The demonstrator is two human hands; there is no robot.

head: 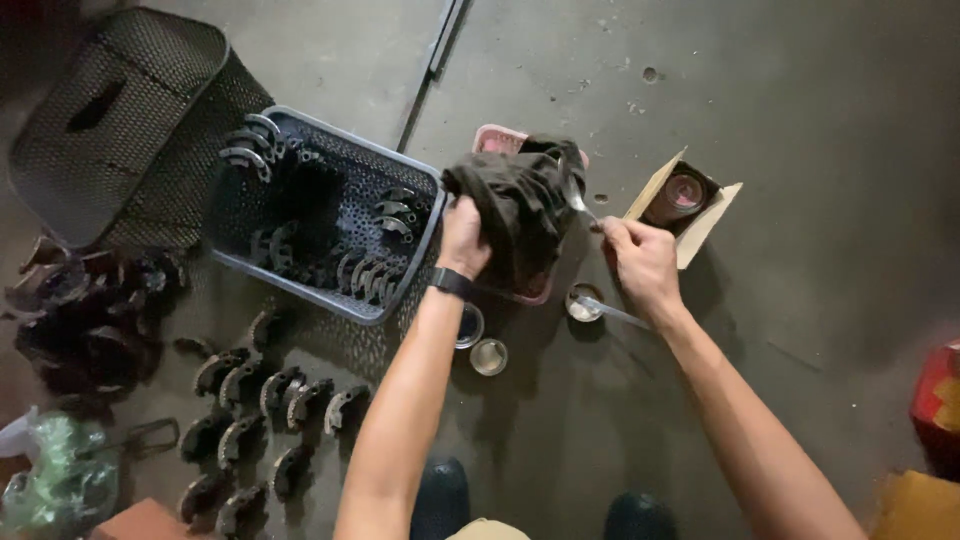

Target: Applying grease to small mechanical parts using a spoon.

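Left hand (463,235) is bunched tight around a dark rag (520,205), holding it up over the pink tray (497,137). Right hand (640,262) is pinched shut on a thin metal tool (582,207), maybe a screwdriver, hard to tell in this light, its tip at the rag's edge. Small metal cups (488,356) sit right under the forearms, so a dropped elbow could knock them over. Grey basket (400,160) of brake shoes (370,275) is just left.

A basket (330,215) of curved metal parts (375,275) sat left of the pink tray (495,138); an open carton (685,200) lay right. More parts (270,400) lay nearer on the floor (800,100).
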